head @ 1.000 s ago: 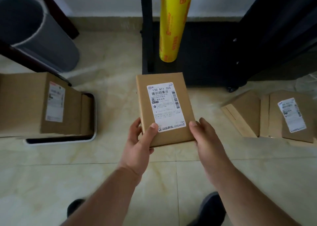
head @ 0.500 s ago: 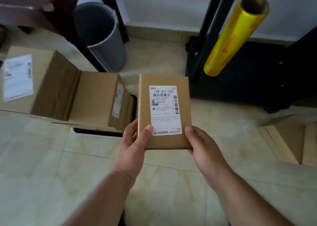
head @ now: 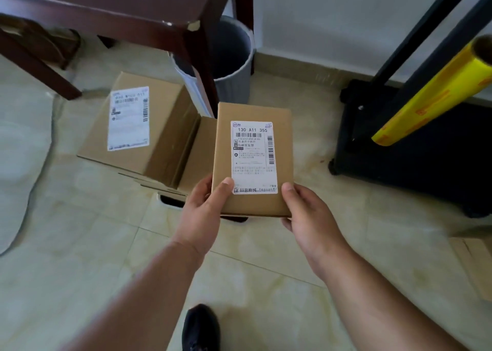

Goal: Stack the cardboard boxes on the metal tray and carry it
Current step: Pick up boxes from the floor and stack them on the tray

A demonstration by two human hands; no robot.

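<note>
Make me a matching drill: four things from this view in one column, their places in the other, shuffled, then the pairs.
Things:
1. small cardboard box
2. large cardboard box
3. grey bin
4. yellow film roll

Places:
A. leaning on the black stand
B. behind the table leg
C. held in both hands
D. on the tray on the floor

Pairs: 1-C, 2-D, 3-B, 4-A

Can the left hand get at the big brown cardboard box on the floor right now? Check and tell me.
Probably not yet. The left hand and the right hand both grip the small brown cardboard box with the white label, so neither is free. The big brown cardboard box lies open from above.
</note>
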